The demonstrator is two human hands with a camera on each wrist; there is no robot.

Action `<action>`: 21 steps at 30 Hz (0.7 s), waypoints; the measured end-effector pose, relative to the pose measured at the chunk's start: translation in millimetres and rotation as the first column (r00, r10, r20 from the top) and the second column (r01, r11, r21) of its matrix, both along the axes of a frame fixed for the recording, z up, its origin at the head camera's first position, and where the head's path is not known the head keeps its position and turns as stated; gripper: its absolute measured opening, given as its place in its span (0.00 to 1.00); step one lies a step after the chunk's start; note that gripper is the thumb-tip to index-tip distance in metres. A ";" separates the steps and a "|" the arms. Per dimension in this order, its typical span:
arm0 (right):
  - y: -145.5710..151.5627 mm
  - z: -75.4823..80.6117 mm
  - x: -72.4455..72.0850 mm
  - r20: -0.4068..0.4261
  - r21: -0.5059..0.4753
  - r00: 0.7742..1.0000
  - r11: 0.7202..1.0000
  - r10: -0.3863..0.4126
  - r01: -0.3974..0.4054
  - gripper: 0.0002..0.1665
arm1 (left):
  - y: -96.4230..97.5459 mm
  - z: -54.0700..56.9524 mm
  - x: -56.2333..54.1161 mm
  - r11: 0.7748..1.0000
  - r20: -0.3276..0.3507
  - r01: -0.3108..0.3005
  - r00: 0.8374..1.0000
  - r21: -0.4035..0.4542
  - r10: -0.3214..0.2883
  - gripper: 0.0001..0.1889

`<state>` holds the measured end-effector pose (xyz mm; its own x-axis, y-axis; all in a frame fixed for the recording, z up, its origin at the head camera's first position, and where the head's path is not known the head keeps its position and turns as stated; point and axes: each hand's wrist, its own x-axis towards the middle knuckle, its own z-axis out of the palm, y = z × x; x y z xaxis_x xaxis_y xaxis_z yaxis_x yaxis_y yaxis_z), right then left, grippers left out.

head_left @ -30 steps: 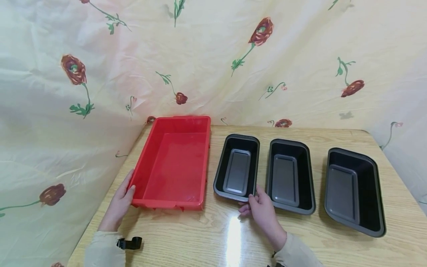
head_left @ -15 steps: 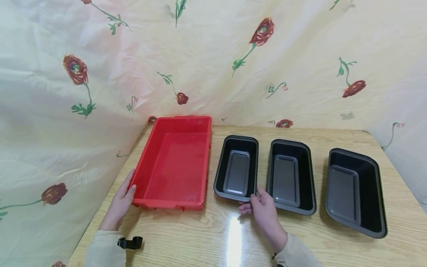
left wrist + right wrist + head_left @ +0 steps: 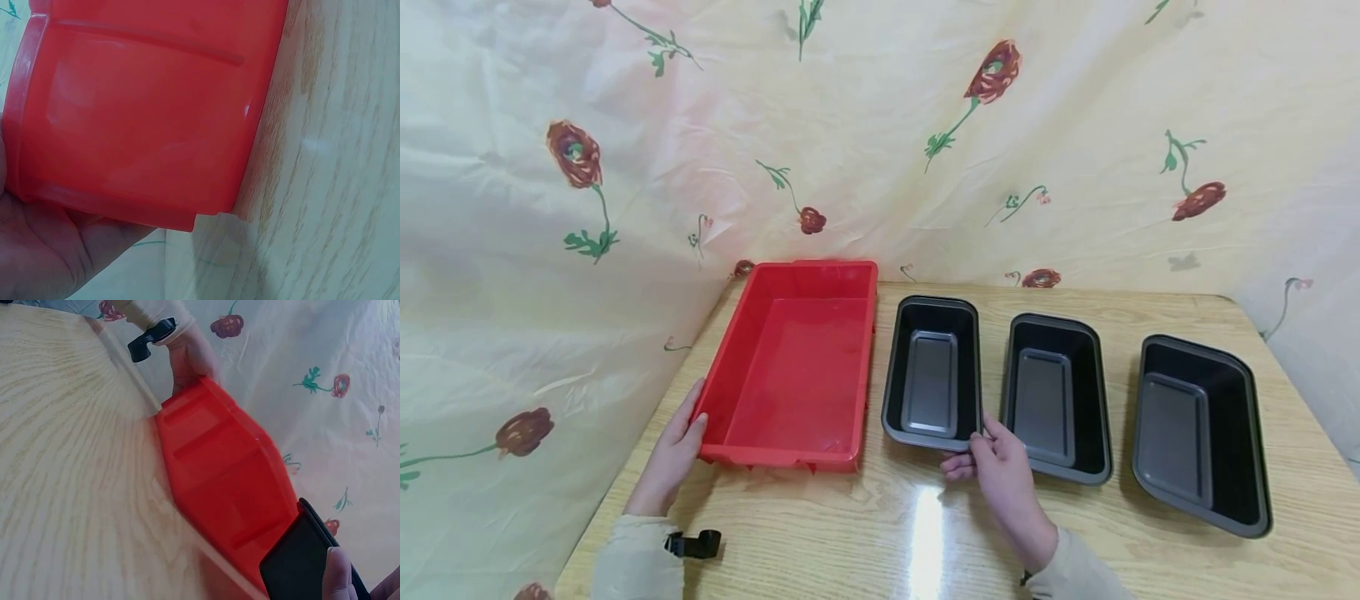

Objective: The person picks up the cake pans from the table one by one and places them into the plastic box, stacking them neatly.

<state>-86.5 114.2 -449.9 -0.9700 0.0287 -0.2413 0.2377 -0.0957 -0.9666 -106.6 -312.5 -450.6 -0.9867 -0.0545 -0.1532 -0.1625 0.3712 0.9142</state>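
A shallow red plastic tray (image 3: 805, 375) rests on the table at the left. My left hand (image 3: 672, 454) grips its near left corner, thumb over the rim; the fingers beneath are partly hidden. Right of the tray is a dark loaf pan (image 3: 932, 375), the leftmost of three. My right hand (image 3: 1003, 475) pinches that pan's near right corner, with the thumb on top of the rim. In the right wrist view, the same loaf pan (image 3: 306, 556) appears dark beside the red tray (image 3: 219, 462). The left wrist view shows the tray's outer wall (image 3: 137, 119) close up.
A second loaf pan (image 3: 1043, 400) stands just right of my right hand. Farther right is a third, wider loaf pan (image 3: 1172, 437). Flowered cloth (image 3: 865, 167) hangs behind and left of the wooden table (image 3: 820, 533). A black wrist mount (image 3: 692, 545) sticks out from my left sleeve.
The leftmost loaf pan has shifted slightly away from me and turned a little counterclockwise in my right hand's pinch. My right hand has moved slightly right. The left hand stays on the tray.
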 end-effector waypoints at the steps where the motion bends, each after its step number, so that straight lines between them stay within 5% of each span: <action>1: 0.6 1.8 0.0 -0.010 -0.002 1.000 1.000 0.005 -0.005 0.34 | -0.2 -0.3 -0.1 1.000 -0.001 0.001 1.000 -0.001 -0.001 0.32; 13: 3.1 21.7 0.2 -0.088 -0.030 0.995 0.999 0.037 -0.039 0.33 | 1.3 2.6 -0.1 1.000 -0.004 0.008 1.000 0.007 -0.007 0.31; 21: 1.5 33.4 -1.8 -0.067 -0.032 0.996 0.998 0.060 -0.063 0.34 | 1.2 1.8 0.7 0.999 0.006 0.010 1.000 0.032 -0.010 0.32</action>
